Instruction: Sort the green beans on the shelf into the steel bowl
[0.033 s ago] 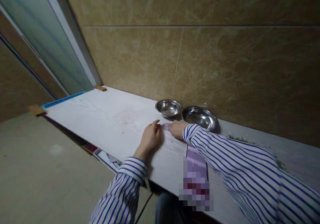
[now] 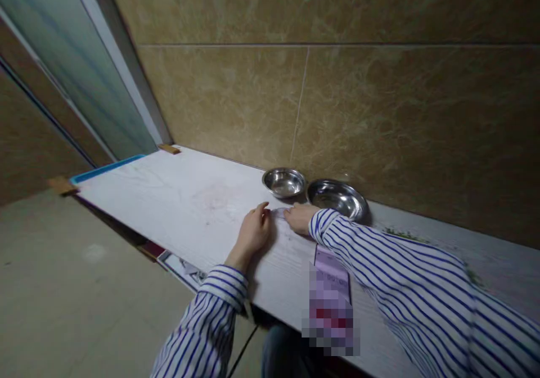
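two rows of big, shiny brown tiles (image 2: 228, 102) with pale swirls make up the wall at the back. a long, flat white table (image 2: 169, 181) runs along the bottom of it. a cloudy, pale green glass panel (image 2: 80, 52) stands on the left. the person has white cloth sleeves (image 2: 413, 277) with thin blue stripes, and the right one goes far over the table. a flat, light purple phone (image 2: 331, 265) lies near the front edge, beside the right sleeve, and its lower part is too blurry to read. a round, shiny silver metal bowl (image 2: 337, 198) sits by the wall, just behind the right hand (image 2: 300, 218), and a smaller round silver metal bowl (image 2: 284, 183) sits next to it on the left. the right hand has its fingers bent down and close together. the left hand (image 2: 254, 227) is half curled. little leafy green bits (image 2: 405, 234) lie behind the right sleeve. smallest is a thin, pale, see-through piece (image 2: 278, 214) between the two hands, in front of the smaller bowl. right fingertips meet one end; left fingers are near the other. you cannot tell if either hand pinches it.
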`<state>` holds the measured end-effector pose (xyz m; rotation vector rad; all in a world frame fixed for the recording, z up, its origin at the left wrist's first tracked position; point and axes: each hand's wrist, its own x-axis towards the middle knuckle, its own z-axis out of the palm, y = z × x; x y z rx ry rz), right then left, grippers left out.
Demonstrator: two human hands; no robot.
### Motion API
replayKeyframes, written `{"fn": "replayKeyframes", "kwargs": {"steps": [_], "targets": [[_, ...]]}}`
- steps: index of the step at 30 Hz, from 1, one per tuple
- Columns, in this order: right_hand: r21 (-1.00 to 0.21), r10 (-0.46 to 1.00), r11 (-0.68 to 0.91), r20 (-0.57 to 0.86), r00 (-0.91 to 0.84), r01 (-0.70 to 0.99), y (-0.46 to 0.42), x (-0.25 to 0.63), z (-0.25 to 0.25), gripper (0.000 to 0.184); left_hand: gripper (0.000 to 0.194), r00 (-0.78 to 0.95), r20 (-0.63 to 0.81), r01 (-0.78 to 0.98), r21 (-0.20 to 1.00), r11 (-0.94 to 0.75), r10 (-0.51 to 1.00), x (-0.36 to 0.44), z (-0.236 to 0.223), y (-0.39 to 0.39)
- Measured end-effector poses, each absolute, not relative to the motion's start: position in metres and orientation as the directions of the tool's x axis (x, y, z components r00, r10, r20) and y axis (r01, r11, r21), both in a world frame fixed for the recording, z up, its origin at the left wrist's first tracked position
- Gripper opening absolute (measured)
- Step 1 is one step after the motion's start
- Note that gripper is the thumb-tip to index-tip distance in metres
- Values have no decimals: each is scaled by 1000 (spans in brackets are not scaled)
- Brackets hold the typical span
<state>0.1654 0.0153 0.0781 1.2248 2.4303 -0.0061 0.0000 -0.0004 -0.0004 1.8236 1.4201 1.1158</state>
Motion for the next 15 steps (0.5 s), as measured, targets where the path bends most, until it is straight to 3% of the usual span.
{"fn": "replayKeyframes", "kwargs": {"steps": [15], "targets": [[196,863,505,-128,-488,841,3,170,75,35,36,-97,105,219,972,-82,990,1,10,-1]]}}
